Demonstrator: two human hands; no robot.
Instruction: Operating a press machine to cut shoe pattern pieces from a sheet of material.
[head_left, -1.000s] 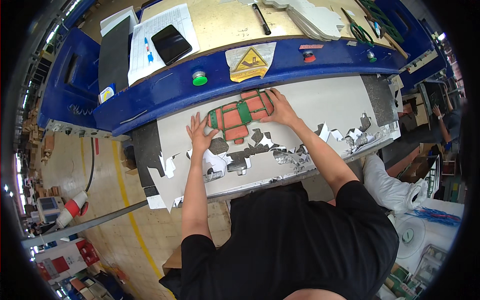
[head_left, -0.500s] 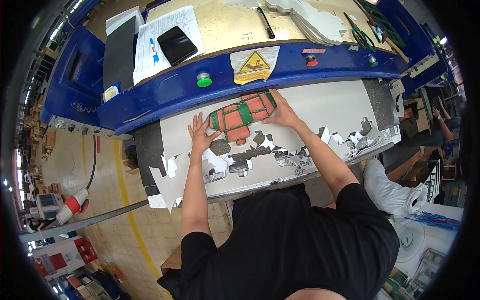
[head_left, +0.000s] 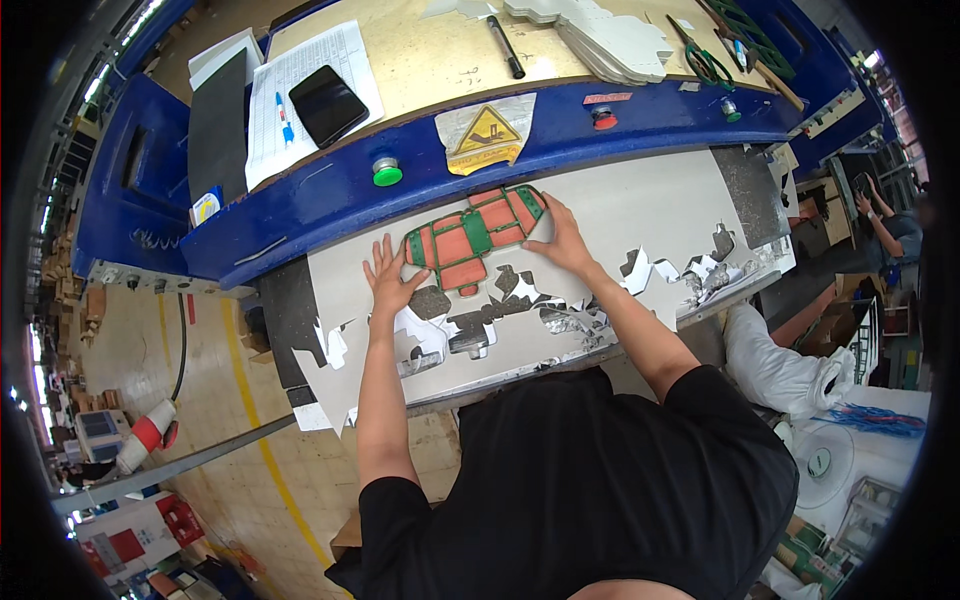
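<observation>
A cutting die [head_left: 477, 232] with a green frame and red-pink foam pads lies on a pale grey sheet [head_left: 640, 190], close to the blue machine beam. My left hand [head_left: 391, 283] is at its left end, fingers spread and the thumb side against the frame. At the right end, my right hand [head_left: 563, 240] spans the edge, thumb at the lower corner and fingers at the upper one. Ragged cut-out holes [head_left: 470, 335] and torn scraps run along the sheet's near side, just below the die.
The blue beam [head_left: 330, 215] carries a green button [head_left: 386, 172], a red button [head_left: 605, 118] and a yellow warning sign. Above lie a phone [head_left: 328, 106], papers, a marker [head_left: 506, 47], stacked cut pieces [head_left: 600, 45] and scissors [head_left: 705, 62]. Another person [head_left: 890, 225] stands far right.
The view has turned slightly, shifting the scene leftward. My right fingers sit a little lower on the die's right end. Both hands stay at its ends, and the die has barely moved on the sheet.
</observation>
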